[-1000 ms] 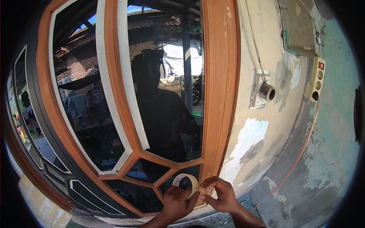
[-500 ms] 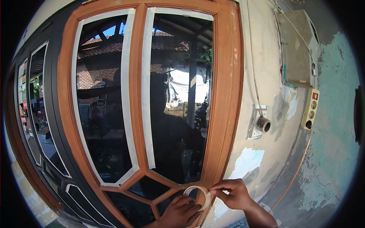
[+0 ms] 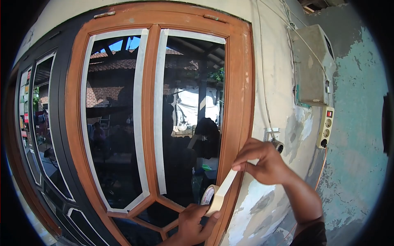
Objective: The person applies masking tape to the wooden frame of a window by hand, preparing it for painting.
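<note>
A roll of masking tape [image 3: 217,201] is held by my left hand [image 3: 195,224] low in front of the orange-brown window frame [image 3: 237,102]. My right hand [image 3: 264,162] pinches the free end of the tape, up and to the right of the roll. Between the hands a short pale strip [image 3: 228,180] is stretched at a slant. Behind them, the right glass pane [image 3: 184,160] carries white tape along its left and top edges. The left pane [image 3: 108,164] has white tape around its border.
On the right, the peeling wall [image 3: 262,197] holds a pipe stub [image 3: 278,146], a grey box [image 3: 314,65] and a power strip [image 3: 326,128] with a plugged-in orange cord. A dark door frame [image 3: 61,123] stands to the left.
My right hand has moved up and right, away from the roll, drawing out a strip of tape. The roll has turned in my left hand. The view has shifted slightly upward.
</note>
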The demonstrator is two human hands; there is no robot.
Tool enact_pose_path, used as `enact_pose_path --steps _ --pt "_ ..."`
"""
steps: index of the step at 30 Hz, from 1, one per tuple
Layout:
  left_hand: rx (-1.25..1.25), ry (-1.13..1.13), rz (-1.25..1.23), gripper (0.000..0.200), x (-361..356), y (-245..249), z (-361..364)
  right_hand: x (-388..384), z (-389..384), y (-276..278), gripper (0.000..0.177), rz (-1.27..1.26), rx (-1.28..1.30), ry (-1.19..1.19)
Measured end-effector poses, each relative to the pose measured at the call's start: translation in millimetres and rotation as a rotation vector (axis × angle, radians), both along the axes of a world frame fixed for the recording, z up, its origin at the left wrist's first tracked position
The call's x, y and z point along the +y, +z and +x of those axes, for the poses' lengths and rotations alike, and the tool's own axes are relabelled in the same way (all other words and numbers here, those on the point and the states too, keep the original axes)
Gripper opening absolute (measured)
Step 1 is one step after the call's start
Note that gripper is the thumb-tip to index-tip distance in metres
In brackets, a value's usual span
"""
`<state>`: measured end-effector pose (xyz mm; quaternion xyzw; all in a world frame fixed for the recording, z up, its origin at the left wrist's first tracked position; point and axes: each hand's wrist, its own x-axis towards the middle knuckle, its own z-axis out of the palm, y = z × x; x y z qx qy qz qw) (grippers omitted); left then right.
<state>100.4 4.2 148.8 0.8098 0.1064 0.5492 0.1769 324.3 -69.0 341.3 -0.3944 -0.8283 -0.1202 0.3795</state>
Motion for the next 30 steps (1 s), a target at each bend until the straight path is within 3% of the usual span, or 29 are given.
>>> enact_pose_path --steps 4,7,10,13,16,18,22,25,28,30 --pt "-0.188 -0.005 -0.172 0.017 -9 14 3 -3 -5 49 0.011 0.132 -0.076 -0.020" --pt "-0.259 -0.145 -0.261 0.013 -3 10 2 -11 -8 98 0.008 0.206 0.011 -0.215" --pt "-0.320 0.024 0.190 0.010 1 10 7 -2 -9 136 0.008 0.365 -0.203 -0.324" --pt "-0.342 -0.047 -0.004 0.008 -12 17 6 9 4 186 0.013 0.477 -0.149 -0.421" --pt "-0.388 0.052 0.096 0.009 -7 2 11 17 11 221 0.016 0.434 -0.096 -0.424" --pt "-0.316 0.039 0.007 0.010 -7 -7 6 16 13 248 0.017 0.546 -0.124 -0.468" --pt "-0.290 0.004 0.002 0.012 -1 -39 13 18 3 266 0.020 0.547 -0.171 -0.506" --pt "-0.271 0.143 0.016 0.016 14 -59 19 21 -6 270 0.020 0.428 -0.230 -0.524" --pt "-0.337 0.019 -0.225 0.022 24 -69 23 24 -15 268 0.020 0.372 -0.279 -0.551" --pt "-0.364 -0.020 -0.233 0.023 21 -65 21 28 -18 268 0.021 0.360 -0.327 -0.554"
